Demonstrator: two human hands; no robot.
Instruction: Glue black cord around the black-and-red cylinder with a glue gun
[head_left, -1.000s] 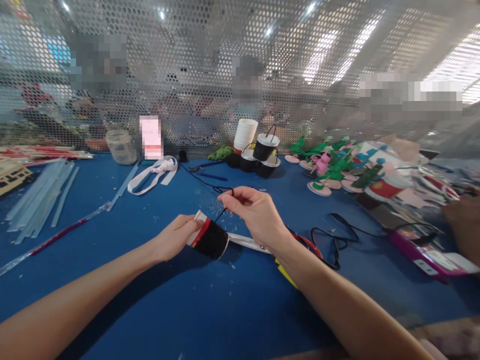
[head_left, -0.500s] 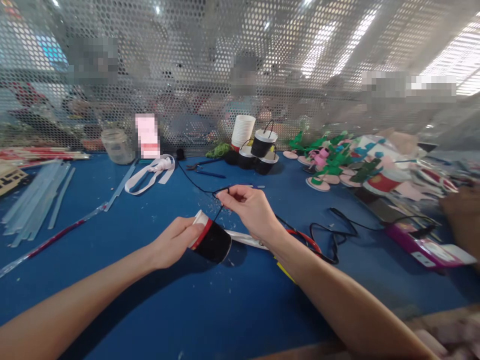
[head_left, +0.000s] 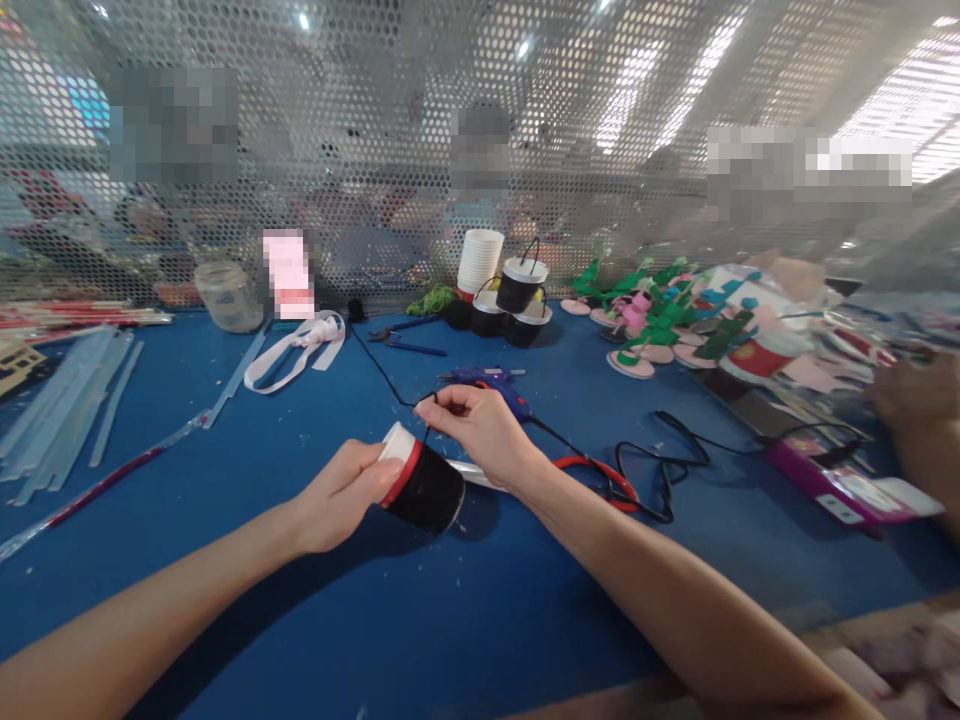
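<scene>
My left hand [head_left: 343, 497] is closed around the white rim end of a paper cup [head_left: 426, 490], which has a black wrap and a red band and lies tilted on its side in the air above the table. Just over the cup, my right hand [head_left: 480, 428] pinches a thin black cord [head_left: 386, 380]. The cord runs back toward a small black ball of it [head_left: 355, 310], and a short length drops from my fingers to the cup. Behind my right hand lies a blue glue gun [head_left: 504, 390]. Scissors [head_left: 480, 474] with red handles are partly hidden under my right wrist.
Finished black cups [head_left: 519, 290] with cord handles stand beside stacked white cups [head_left: 480, 260]. Pliers [head_left: 409, 328], white ribbon [head_left: 292, 350] and glue sticks [head_left: 71, 400] lie left. Green and pink craft pieces [head_left: 652, 310], a purple power strip [head_left: 840, 485] and another person's hand [head_left: 915, 410] are right.
My right hand has come down and slightly left with the cord, closer to the cup. More of the blue glue gun shows behind it. My left hand keeps its hold.
</scene>
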